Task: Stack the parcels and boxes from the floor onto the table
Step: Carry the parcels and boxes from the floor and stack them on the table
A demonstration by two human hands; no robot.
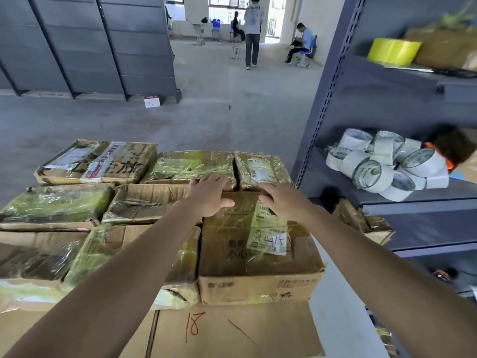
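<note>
Cardboard box (258, 257) lies atop the piled parcels (59, 202) at the near right, left hand (209, 195) and right hand (281, 200) flat on its far edge, fingers extended and barely spread; stacking appears largely done.

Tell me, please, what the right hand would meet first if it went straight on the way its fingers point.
Most likely the film-wrapped parcel with the white label, just beyond the box that the right hand rests on; whether it lies lower is unclear.
</note>
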